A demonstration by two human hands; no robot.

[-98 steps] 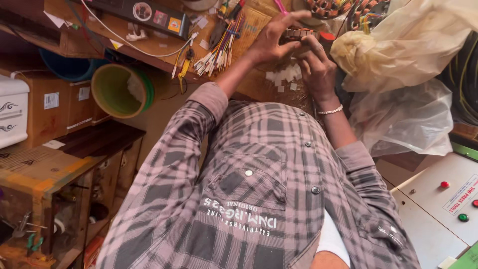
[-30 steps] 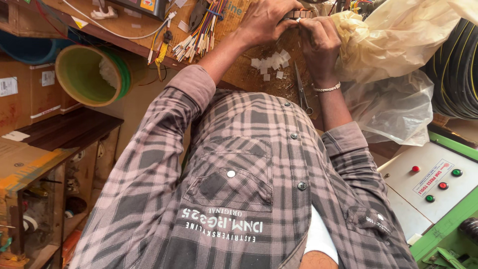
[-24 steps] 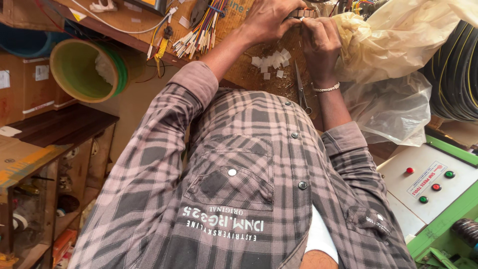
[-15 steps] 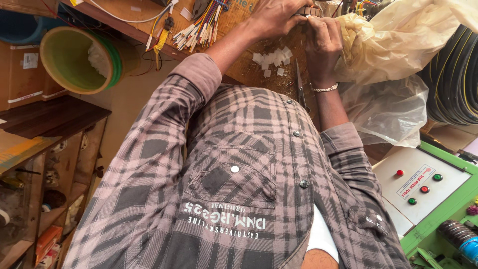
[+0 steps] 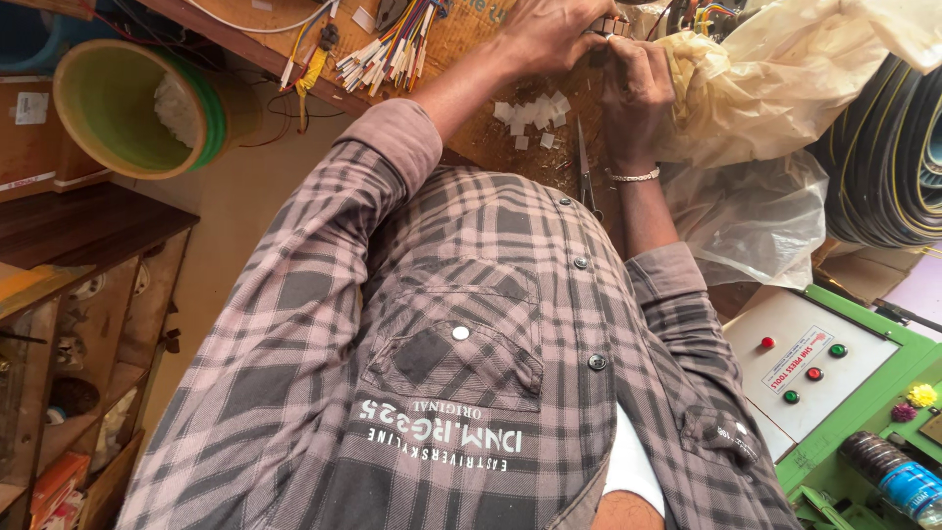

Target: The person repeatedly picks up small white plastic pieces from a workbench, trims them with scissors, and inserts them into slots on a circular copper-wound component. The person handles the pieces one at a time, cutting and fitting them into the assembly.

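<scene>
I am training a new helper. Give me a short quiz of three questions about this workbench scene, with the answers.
1. True or false: the left hand and the right hand both grip one small part.
2. Which wrist wears the bracelet? A) left B) right
3. What lies on the bench just below the hands?
Key: 1 true; 2 B; 3 small white pieces.

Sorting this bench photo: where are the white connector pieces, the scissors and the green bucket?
white connector pieces [image 5: 530, 113], head view, middle of the pile.
scissors [image 5: 583, 167], head view, on the blades.
green bucket [image 5: 118, 147], head view, inner wall.
</scene>
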